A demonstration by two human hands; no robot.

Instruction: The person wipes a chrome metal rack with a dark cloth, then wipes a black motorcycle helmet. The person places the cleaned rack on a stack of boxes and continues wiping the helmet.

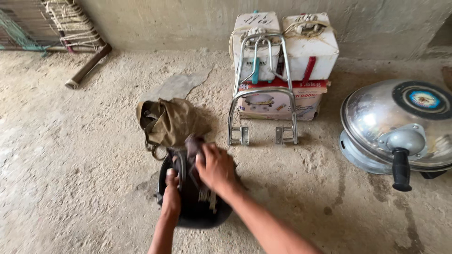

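Two hands: both of yours are low in the centre of the frame, over a black bag (195, 207) on the concrete floor (70, 164).
Left hand (171, 196): curled closed on the bag's left edge, fingers gripping the rim.
Right hand (215, 167): fingers bent and closed around a dark cloth (193, 143) at the bag's top, just above the opening.
Black bag: sits on the floor at lower centre, its mouth facing you; you cannot tell what is inside.
Olive bag (167, 121): crumpled just above the black one, touching it, left of centre.
Metal rack (263, 94): chrome frame standing upright at centre top, leaning against stacked boxes.
Boxes (306, 47): two white ones on a printed carton, against the wall in the upper middle.
Steel lid (400, 127): large shiny dome with a black handle, at the right edge, well apart from your hands.
Pipe (89, 66): lying in the upper left.
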